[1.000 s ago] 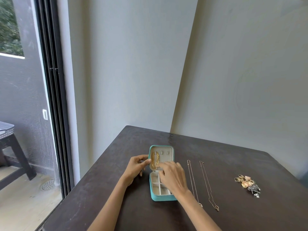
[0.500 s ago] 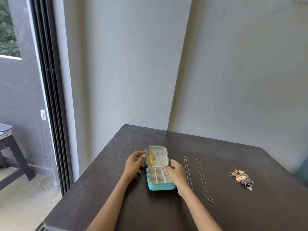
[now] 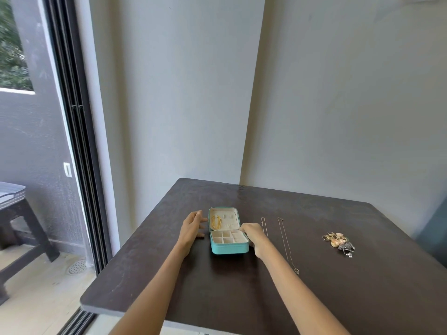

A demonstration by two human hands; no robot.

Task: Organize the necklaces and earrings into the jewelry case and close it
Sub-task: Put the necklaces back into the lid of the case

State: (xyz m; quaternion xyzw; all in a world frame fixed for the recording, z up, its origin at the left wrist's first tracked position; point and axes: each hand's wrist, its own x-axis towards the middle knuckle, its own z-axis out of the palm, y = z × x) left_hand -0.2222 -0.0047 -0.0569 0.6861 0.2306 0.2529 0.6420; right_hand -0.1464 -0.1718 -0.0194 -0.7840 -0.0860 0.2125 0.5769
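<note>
A small teal jewelry case lies open on the dark table, its lid flat behind the base. A gold necklace hangs inside the lid. The base has cream compartments. My left hand rests beside the lid's left edge with fingers straight, holding nothing. My right hand sits at the base's right rim, fingertips touching it. Two thin chain necklaces lie stretched out right of the case. A pile of earrings lies further right.
The table stands in a corner with walls behind and to the right. A sliding glass door is to the left, with a dark stool on the balcony outside.
My right hand has come out of the lid area to the base's right rim. My left hand has let go of the lid's edge and opened. The camera has pulled back.
</note>
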